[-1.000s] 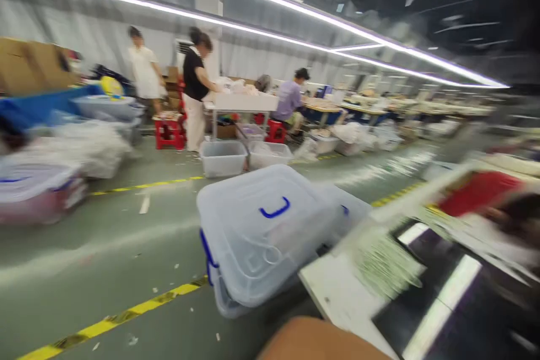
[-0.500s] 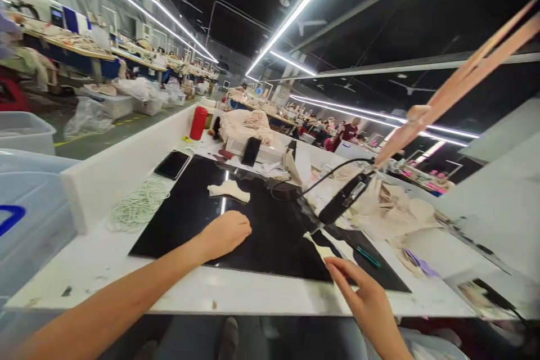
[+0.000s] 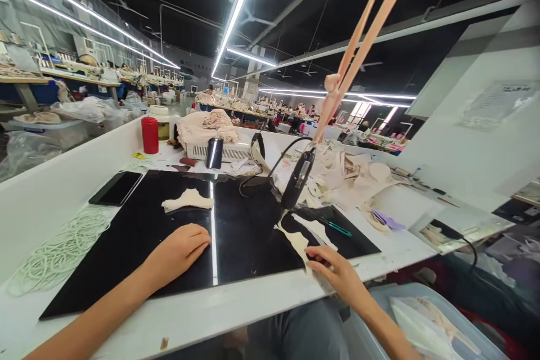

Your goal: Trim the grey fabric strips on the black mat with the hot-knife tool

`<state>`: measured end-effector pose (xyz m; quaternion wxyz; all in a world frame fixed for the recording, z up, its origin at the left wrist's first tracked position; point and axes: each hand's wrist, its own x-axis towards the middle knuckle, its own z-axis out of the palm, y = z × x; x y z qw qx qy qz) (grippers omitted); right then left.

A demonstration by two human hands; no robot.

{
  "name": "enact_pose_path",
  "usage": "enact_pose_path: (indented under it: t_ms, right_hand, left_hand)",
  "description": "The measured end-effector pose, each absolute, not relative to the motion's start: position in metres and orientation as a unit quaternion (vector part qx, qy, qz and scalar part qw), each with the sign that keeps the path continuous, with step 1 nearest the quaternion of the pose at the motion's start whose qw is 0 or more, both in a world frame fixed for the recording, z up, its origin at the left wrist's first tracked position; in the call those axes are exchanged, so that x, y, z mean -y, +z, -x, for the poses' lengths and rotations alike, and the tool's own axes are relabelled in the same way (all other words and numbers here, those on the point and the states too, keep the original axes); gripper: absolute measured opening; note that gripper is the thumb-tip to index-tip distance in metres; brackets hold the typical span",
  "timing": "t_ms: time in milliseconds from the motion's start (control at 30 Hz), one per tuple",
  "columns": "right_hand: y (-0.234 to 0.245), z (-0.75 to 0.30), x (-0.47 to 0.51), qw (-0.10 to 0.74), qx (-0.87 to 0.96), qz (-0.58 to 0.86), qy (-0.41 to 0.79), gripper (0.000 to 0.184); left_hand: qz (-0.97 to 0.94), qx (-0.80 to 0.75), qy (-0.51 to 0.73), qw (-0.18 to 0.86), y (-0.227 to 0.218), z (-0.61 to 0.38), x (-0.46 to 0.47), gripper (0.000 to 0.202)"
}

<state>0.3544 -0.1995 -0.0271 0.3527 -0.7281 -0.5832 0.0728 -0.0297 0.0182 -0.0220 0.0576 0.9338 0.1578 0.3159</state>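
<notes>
L hand [image 3: 179, 248]: palm down on glossy black rectangular board [image 3: 253, 236], fingers loosely curled; can't tell if anything is under them. R hand [image 3: 340, 277]: part-open, thumb & index slightly apart at near end of narrow cream fabric strip [image 3: 296, 241]; grip on strip can't be confirmed. Strip lies on board, R side, beside wavy-edged cream fabric pc. [image 3: 315, 229]. Black corded handheld tool [image 3: 297, 180] hangs from peach fabric straps [image 3: 348, 70], tip nr. strip's far end.

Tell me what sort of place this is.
Probably a garment workshop: long tan worktables in rows, a pale beige fabric heap, and a curvy cream cloth strip on a glossy black board.
</notes>
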Motion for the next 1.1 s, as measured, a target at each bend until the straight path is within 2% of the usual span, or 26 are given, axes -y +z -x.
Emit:
enact_pose_path:
  t_ms: [367,667,933,1100]
  right_hand:
    - [-0.038,-0.344,0.192,0.375,0.589,0.71,0.094,0.034]
    - [-0.033,-0.334,0.192,0.378,0.571,0.723,0.089,0.028]
    - [-0.032,-0.328,0.191,0.379,0.562,0.731,0.074,0.027]
    - [-0.029,-0.326,0.19,0.386,0.557,0.732,0.076,0.026]
  left_hand:
    - [-0.947,-0.161,0.272,0.053,-0.018,0.033,-0.018,0.028]
    - [-0.973,-0.061,0.162,0.156,-0.006,-0.057,0.041,0.029]
    - [-0.98,-0.059,0.181,0.063,-0.022,-0.138,0.068,0.033]
    - [-0.977,-0.051,0.191,0.084,-0.025,-0.145,0.06,0.03]
